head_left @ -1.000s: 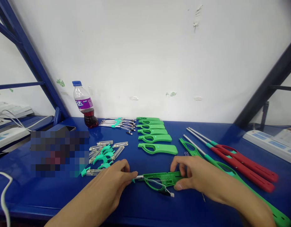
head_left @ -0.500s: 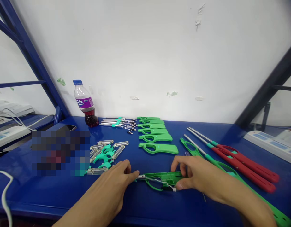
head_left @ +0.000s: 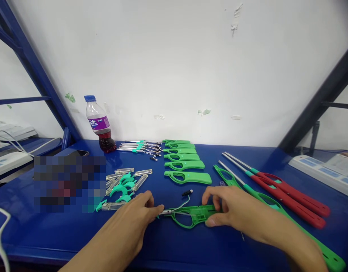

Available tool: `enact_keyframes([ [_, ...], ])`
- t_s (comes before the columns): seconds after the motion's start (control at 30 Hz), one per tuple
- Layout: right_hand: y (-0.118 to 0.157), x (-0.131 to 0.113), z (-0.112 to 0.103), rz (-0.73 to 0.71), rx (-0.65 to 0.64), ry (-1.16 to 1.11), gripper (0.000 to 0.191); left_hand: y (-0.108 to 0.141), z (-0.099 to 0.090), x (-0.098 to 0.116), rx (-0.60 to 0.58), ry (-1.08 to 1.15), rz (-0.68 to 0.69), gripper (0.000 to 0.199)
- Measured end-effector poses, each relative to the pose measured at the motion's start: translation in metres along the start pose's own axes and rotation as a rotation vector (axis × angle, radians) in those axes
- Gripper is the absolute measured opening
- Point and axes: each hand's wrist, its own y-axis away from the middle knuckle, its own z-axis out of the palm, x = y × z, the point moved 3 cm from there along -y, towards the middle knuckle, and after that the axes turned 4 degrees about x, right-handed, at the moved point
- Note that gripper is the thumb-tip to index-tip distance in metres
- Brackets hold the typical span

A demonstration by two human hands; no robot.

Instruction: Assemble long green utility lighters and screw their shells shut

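Observation:
In the head view my left hand pinches a metal lighter tube at the left end of a green lighter shell half. The shell lies with its hollow side up. My right hand grips the shell's right end between thumb and fingers. From the tube a white wire runs to a black igniter piece, which rests on the table beyond the shell. Left of my hands are teal triggers and clear fuel tanks. Past them sits a bundle of metal tubes with wires.
Several green shell halves lie in a column on the blue table. To the right are red lighters and a long green lighter. A drink bottle stands at the back left. White power strips flank the table.
The black igniter piece and its wire have swung from the near side of the green shell to its far side. Both hands keep their grips, and the whole view has shifted slightly.

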Motion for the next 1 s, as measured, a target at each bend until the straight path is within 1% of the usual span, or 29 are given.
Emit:
enact_keyframes([
  [0.07, 0.002, -0.005, -0.003, -0.042, 0.036, 0.020, 0.019, 0.000, -0.001, 0.001, 0.013, 0.012, 0.012, 0.055],
  [0.17, 0.002, -0.013, -0.006, -0.104, 0.112, 0.055, 0.024, 0.000, -0.003, 0.002, 0.000, 0.022, 0.017, 0.055],
  [0.3, -0.007, -0.020, 0.000, -0.162, 0.173, 0.086, 0.031, 0.001, -0.004, 0.002, 0.018, 0.030, 0.036, 0.055],
  [0.37, -0.013, -0.021, 0.006, -0.187, 0.175, 0.095, 0.029, 0.001, -0.002, 0.001, 0.008, 0.025, 0.035, 0.055],
  [0.5, -0.019, -0.022, 0.013, -0.192, 0.178, 0.113, 0.015, 0.001, 0.002, 0.000, -0.008, 0.002, 0.006, 0.054],
  [0.6, -0.021, -0.020, 0.013, -0.192, 0.192, 0.113, 0.011, 0.001, 0.001, 0.000, 0.000, 0.004, 0.012, 0.056],
  [0.73, -0.022, -0.014, 0.008, -0.189, 0.194, 0.086, 0.007, -0.001, -0.002, 0.002, -0.037, 0.002, -0.011, 0.057],
  [0.9, -0.019, -0.014, 0.002, -0.175, 0.166, 0.030, 0.016, -0.003, -0.006, 0.006, -0.039, 0.007, -0.015, 0.057],
  [1.0, -0.017, -0.018, 0.000, -0.171, 0.158, 0.003, 0.015, -0.001, -0.005, 0.005, -0.013, 0.015, 0.001, 0.057],
])
